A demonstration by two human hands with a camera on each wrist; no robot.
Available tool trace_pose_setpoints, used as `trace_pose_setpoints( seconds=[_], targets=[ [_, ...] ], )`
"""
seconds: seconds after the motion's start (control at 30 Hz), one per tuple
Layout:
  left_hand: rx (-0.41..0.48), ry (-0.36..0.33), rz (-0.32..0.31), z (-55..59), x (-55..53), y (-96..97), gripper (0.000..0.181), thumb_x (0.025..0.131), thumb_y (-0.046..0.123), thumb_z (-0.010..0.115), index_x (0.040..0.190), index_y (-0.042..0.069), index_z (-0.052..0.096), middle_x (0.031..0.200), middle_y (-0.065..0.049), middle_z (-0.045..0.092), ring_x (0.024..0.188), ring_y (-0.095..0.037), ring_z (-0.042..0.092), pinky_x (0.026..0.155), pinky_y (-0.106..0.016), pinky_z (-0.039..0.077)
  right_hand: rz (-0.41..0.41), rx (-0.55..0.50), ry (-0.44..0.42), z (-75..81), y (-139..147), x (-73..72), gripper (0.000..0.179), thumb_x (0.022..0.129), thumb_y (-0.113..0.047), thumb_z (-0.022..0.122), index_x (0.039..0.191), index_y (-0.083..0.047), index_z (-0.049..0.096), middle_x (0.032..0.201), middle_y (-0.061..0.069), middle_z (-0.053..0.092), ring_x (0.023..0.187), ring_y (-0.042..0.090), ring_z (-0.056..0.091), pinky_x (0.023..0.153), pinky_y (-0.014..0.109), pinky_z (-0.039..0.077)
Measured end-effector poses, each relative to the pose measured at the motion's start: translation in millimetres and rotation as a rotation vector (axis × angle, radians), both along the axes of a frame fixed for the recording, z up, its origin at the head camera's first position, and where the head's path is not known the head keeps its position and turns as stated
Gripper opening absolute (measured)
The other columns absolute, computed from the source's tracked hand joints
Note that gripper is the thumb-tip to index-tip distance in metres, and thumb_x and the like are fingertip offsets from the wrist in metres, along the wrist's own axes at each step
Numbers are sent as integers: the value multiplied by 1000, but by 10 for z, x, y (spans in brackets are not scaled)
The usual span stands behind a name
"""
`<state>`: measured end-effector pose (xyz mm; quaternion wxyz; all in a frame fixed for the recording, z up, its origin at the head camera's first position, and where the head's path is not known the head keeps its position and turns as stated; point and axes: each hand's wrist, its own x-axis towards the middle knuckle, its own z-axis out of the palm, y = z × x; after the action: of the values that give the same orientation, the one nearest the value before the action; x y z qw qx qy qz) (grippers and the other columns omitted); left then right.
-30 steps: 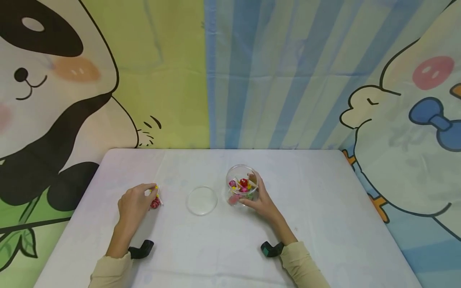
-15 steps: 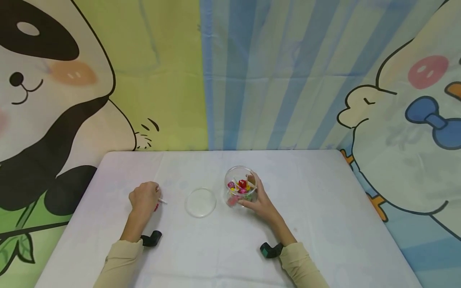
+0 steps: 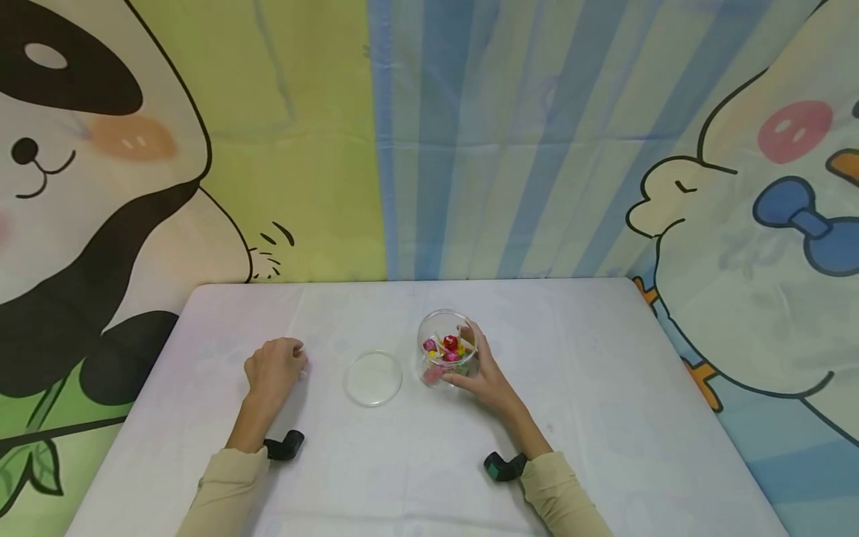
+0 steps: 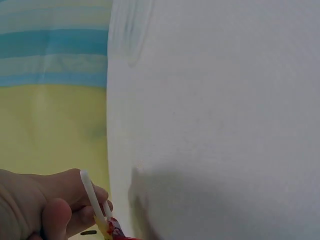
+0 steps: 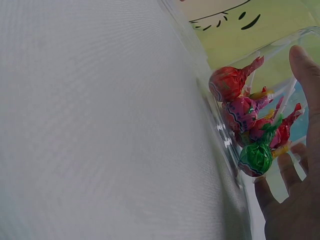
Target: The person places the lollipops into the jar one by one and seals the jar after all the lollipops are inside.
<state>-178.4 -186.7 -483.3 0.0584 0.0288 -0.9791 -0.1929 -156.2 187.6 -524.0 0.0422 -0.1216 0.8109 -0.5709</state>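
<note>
My left hand [image 3: 274, 369] is low over the left part of the table, fingers curled round lollipops [image 4: 114, 228]. In the left wrist view two white sticks stick up beside the fingers, with yellow and red wrappers below; the head view mostly hides them behind the hand. My right hand [image 3: 488, 377] grips the right side of a clear round jar [image 3: 426, 328] that is uncovered at the top. Inside it lie several wrapped lollipops, among them a red lollipop [image 5: 227, 84] and a green lollipop [image 5: 256, 159]. Between the hands, a clear round lid [image 3: 373, 378] lies flat.
A white cloth covers the table [image 3: 577, 350]. Behind its far edge hangs a printed curtain [image 3: 335, 186] with cartoon animals. Each wrist wears a black camera, such as the left wrist camera [image 3: 285, 445].
My left hand has shifted right and closed round the lollipops that lay on the table, which now hardly show in the head view. The right hand and jar stay put.
</note>
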Motion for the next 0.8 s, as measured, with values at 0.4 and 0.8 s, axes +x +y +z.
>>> trace_pose_setpoints(
  seconds=[0.4,0.8],
  targets=[
    [37,112,-18,368,394,37,15,85,14,70,98,7,76,93,-16,74,50,-17,37,42,-27,26,-3,-16,42,-13,-20,19,100,82,-24,78,154,-35,10,159,12,27,149,34,21,116,65,11],
    [80,-29,41,158,754,-170,18,86,14,68,100,5,75,92,-16,74,52,-18,40,45,-29,28,2,-34,54,-10,-2,-1,100,82,-20,78,154,-30,10,158,13,27,148,35,23,116,65,11]
  ],
)
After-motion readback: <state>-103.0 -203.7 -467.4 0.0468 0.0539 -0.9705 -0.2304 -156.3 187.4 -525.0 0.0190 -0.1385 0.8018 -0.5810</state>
